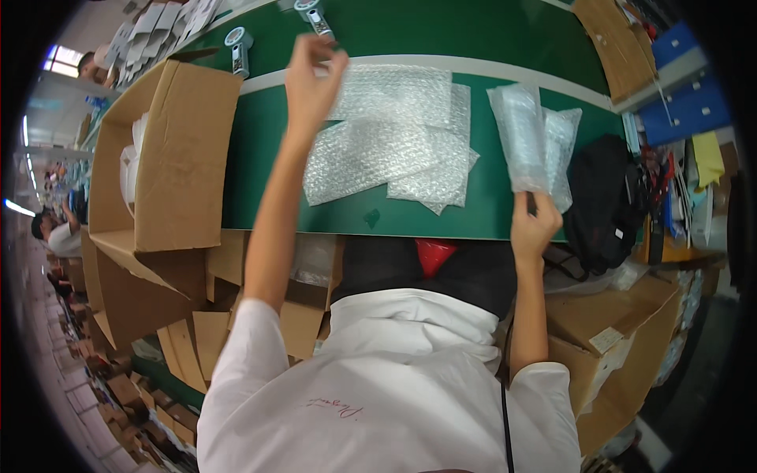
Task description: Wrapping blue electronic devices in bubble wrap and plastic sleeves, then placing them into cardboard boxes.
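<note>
My right hand (535, 225) pinches the lower end of a clear bubble-wrap bag (520, 134) at the right of the green table. The bag looks filled out, but its contents are not clear. Another bubble-wrap bag (560, 146) lies against it, partly hidden. Raised over the far part of the table, my left hand (314, 79) has loosely bent fingers with a gap by the thumb, and nothing shows in it. Just beyond its fingertips is a small grey-and-white device with a round head (317, 22). Flat bubble-wrap bags (378, 150) lie overlapping in the middle.
A similar device (238, 54) stands farther left. A large open carton (185, 158) is at the left table edge, with more cartons (615, 331) beside me. On the right sit a black bag (603, 205) and blue bins (682, 94). Other people (63, 236) are far left.
</note>
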Demonstrator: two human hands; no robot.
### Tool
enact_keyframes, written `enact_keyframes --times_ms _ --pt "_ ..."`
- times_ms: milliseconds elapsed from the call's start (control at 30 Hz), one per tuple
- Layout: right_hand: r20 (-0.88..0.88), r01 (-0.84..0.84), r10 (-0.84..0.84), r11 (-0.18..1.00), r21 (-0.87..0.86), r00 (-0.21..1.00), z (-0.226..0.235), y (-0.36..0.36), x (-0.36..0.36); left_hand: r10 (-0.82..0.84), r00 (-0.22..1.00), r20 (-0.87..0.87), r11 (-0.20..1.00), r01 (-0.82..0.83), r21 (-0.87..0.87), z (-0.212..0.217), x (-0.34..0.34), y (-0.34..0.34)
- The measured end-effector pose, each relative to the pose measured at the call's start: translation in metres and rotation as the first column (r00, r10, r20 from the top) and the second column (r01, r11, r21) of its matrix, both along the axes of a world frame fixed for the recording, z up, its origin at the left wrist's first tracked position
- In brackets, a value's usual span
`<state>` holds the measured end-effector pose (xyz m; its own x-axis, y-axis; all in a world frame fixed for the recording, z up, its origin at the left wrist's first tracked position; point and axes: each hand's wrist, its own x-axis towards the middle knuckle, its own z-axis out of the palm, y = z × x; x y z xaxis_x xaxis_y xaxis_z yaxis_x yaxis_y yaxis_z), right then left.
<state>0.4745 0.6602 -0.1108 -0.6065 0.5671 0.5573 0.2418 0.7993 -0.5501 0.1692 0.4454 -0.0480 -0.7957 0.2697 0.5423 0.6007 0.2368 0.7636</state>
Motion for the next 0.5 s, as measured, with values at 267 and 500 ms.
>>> enact_keyframes --times_ms 267,500 --pt "0.053 -0.026 0.019 0.992 0.127 0.998 -0.013 0.004 -0.018 0.560 0.787 0.259 0.784 -0.401 -0.474 -0.068 -0.198 0.045" --pt "-0.149 0.083 -0.120 0.969 -0.233 0.982 -0.011 -0.002 -0.016 0.013 0.799 0.601 0.993 -0.079 0.083 -0.036 -0.117 0.032"
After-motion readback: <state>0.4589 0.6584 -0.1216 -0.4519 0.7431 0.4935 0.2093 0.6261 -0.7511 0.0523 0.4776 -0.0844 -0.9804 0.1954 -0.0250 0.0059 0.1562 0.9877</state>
